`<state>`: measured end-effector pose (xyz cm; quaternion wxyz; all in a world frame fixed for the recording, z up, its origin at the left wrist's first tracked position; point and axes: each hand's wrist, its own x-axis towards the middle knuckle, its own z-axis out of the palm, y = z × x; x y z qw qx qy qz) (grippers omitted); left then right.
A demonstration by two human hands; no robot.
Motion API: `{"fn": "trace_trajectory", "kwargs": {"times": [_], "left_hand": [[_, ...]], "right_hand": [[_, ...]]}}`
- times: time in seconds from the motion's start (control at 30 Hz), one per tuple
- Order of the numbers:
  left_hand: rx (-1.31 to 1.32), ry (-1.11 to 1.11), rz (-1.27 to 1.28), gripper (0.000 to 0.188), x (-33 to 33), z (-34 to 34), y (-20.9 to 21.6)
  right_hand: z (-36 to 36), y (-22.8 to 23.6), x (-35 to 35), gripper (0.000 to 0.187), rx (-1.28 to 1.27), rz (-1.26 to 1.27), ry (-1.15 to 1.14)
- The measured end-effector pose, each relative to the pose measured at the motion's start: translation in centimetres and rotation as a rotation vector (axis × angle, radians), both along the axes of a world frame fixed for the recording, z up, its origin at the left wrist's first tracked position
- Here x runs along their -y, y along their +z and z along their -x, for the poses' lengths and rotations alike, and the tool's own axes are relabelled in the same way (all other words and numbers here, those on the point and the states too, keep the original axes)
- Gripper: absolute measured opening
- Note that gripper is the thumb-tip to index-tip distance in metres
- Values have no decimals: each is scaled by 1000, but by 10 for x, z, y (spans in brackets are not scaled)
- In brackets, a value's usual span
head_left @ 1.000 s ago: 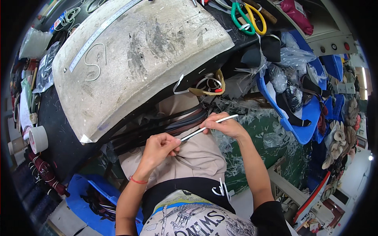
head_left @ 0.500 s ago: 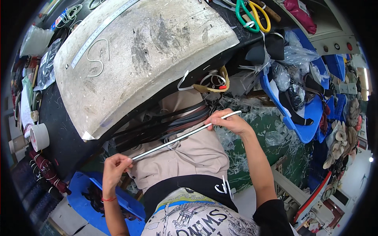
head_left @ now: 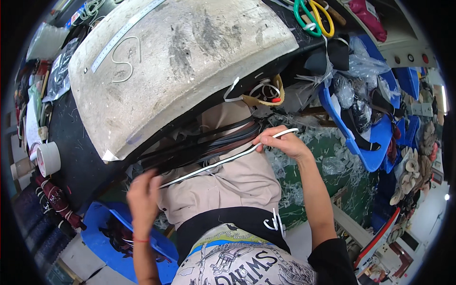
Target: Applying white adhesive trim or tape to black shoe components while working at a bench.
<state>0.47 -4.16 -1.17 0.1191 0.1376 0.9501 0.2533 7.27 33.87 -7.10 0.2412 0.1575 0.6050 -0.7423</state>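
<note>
A thin white cord [head_left: 209, 166] stretches slantwise above my lap, lower at its left end. My right hand [head_left: 284, 144] pinches it between thumb and fingers, and a short curved end sticks out past the hand. My left hand [head_left: 144, 195], smeared by motion, is beside the cord's left end; whether its fingers still hold the cord does not show. Black, grey and brown strips [head_left: 230, 137] lie in a bundle across my thighs, just beyond the cord. Farther off, a stained pale padded board [head_left: 190, 90] covers the bench edge.
On the board lie a ruler [head_left: 118, 40] and an S-shaped cord [head_left: 131, 72]. Scissors with green and yellow handles [head_left: 331, 26] rest at the back right. Blue bins stand right [head_left: 368, 159] and lower left [head_left: 92, 230]. A white tape roll [head_left: 49, 159] sits left. Scraps litter the green floor.
My left hand has moved slightly up and right and is blurred. The cord is less taut and bends slightly near my right hand, which still pinches it. The whole view has shifted a little.
</note>
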Motion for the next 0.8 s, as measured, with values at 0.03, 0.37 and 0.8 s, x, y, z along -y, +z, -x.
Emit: {"fn": "trace_trajectory", "kwargs": {"times": [0.03, 0.37, 0.8], "left_hand": [[22, -108, -87, 22, -35, -2, 3], [469, -347, -361, 20, -135, 4, -24], [587, -235, -271, 15, -79, 14, -14]], "right_hand": [[0, -3, 1, 27, -3, 12, -5], [4, -5, -1, 29, -10, 9, 26], [4, -11, -5, 30, 5, 91, 63]]}}
